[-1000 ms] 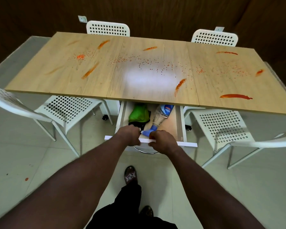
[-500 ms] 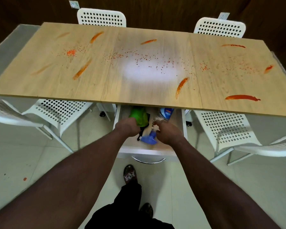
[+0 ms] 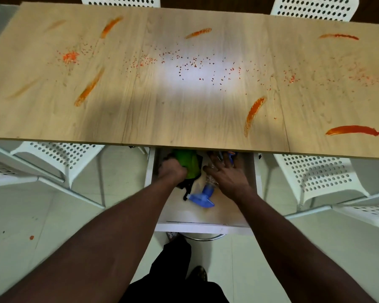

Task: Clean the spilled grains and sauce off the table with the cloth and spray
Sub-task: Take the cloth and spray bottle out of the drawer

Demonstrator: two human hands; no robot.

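Under the bench's point(image 3: 184, 119) near edge, a white drawer point(image 3: 206, 227) stands pulled out, and both of the task's tools lie in it, each partly hidden. The green cloth point(image 3: 188, 162) sits at the drawer's left rear, its far end cut off by the bench edge. The left hand point(image 3: 172, 171) covers its left side with fingers curled down into the fabric, gripping it. Something black point(image 3: 187, 190) pokes out below the cloth; what it is cannot be told. The spray bottle point(image 3: 202, 196) lies on its side just right of the cloth, blue trigger head toward the drawer front. Its clear body is mostly covered by the right hand point(image 3: 225, 177), whose fingers point(image 3: 228, 164) lie spread and straight over it, not closed round it. On the bench top, red grains point(image 3: 195, 66) are scattered across the middle and orange sauce streaks point(image 3: 254, 112) lie well apart from one another. White perforated chairs point(image 3: 61, 154) stand on either side, cut off at the frame edges, and the floor point(image 3: 53, 215) shows small red spots point(image 3: 31, 237).
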